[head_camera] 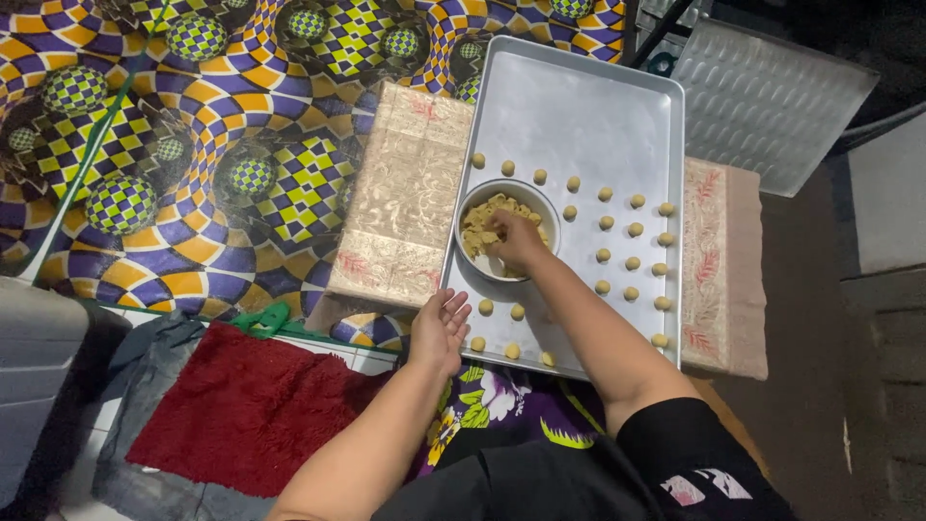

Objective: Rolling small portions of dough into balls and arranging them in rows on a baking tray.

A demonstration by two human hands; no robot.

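A round white bowl [506, 230] sits on the near-left part of a large rectangular metal baking tray [579, 116], and it holds a heap of pale yellow, lumpy dough [479, 224]. The person's right hand [515, 238] reaches down into the bowl with its fingers curled into the dough; whether it has pinched any off cannot be told from this angle. The left hand [441, 326] rests at the tray's near-left corner, palm up and loosely open, fingers slightly bent, holding nothing.

Small smooth dough balls [632, 262] lie on the tray's dull silver surface (in rough rows to the right of the bowl, with a few along the near edge and a curve of them behind it). The tray rests on a beige cloth-covered board [405, 203] with a faint floral pattern in red, which shows on both sides of it.

Beyond lies a glossy floor mat [193, 145] printed with swirling purple, yellow and white checks. A shaggy dark red rug [246, 405] lies near the left forearm, and a second, embossed metal tray [772, 101] lies at the upper right.
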